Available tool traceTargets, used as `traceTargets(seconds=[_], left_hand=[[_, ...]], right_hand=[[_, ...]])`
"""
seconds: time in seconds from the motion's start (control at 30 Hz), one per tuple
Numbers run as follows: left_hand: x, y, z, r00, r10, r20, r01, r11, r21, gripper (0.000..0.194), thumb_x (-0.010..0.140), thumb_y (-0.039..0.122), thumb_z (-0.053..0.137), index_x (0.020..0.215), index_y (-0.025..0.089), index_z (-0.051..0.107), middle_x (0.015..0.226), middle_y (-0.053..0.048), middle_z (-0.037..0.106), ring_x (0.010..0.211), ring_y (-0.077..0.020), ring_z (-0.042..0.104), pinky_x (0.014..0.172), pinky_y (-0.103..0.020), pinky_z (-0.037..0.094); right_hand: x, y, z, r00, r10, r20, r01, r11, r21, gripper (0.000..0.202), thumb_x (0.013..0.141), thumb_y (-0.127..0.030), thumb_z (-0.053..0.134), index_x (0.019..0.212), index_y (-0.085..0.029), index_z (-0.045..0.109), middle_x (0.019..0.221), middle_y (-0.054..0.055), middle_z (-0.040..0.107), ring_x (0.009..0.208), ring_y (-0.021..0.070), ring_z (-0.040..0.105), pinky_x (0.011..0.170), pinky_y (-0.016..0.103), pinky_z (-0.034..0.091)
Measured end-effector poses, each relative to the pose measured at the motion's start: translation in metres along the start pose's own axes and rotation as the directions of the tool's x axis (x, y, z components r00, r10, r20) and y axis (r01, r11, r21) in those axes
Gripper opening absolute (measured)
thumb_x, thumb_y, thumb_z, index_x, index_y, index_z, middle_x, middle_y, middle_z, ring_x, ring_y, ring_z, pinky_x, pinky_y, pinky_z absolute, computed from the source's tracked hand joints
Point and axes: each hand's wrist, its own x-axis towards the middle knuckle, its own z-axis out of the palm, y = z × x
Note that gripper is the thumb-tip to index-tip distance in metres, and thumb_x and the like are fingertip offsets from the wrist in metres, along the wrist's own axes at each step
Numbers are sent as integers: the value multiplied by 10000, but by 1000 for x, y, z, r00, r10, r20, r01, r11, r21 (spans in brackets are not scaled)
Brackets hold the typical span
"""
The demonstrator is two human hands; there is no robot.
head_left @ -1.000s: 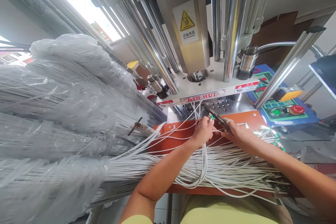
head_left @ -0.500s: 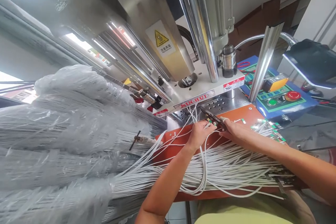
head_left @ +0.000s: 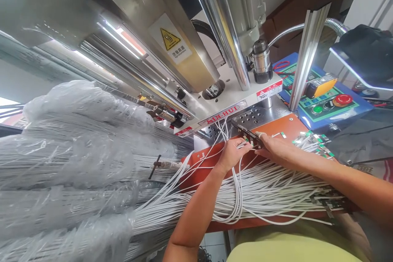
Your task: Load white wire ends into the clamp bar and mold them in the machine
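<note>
My left hand [head_left: 232, 154] has its fingers pinched round white cables [head_left: 237, 184], close to small green-and-white connector ends [head_left: 247, 141]. My right hand [head_left: 274, 150] is closed on the near end of a dark metal mould bar [head_left: 242, 129], thumb on top. The bar slants away from me over the edge of the press's metal bed [head_left: 258, 118]. The connector ends lie at the bar's side, and my fingers partly hide them. Whether they are seated in the bar I cannot tell. Several more cables run under the press head.
The press head [head_left: 225, 108] hangs just beyond my hands. Bundled cables in plastic [head_left: 76, 151] fill the left. Finished-looking cable ends [head_left: 316, 143] lie at right on the orange board [head_left: 284, 127]. A blue control box [head_left: 333, 106] and a T-handled clamp [head_left: 166, 165] flank it.
The view has shifted slightly, so the press looks further left. My left fingers have moved only a little at the connector ends; my right hand keeps its grip on the bar.
</note>
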Motion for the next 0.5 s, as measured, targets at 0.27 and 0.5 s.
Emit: traceTargets(seconds=[0.27, 0.5], left_hand=[[1, -4, 13, 994, -8, -105, -1, 996, -85, 253, 820, 381, 631, 767, 136, 664, 731, 11, 622, 693, -111, 535, 733, -225, 438], [6, -3, 11, 992, -77, -104, 64, 990, -123, 210, 793, 361, 663, 854, 162, 631, 767, 11, 651, 672, -96, 561, 706, -215, 451]], right_hand=[[-1, 2, 2, 1000, 0, -22, 1, 1000, 16, 318, 925, -317, 488, 1199, -172, 418, 1030, 119, 676, 872, 253, 653, 674, 302, 408], [1, 1, 3, 999, 32, -15, -31, 999, 21, 276, 925, -342, 480, 1142, -182, 428, 948, 111, 678, 825, 257, 651, 651, 307, 400]])
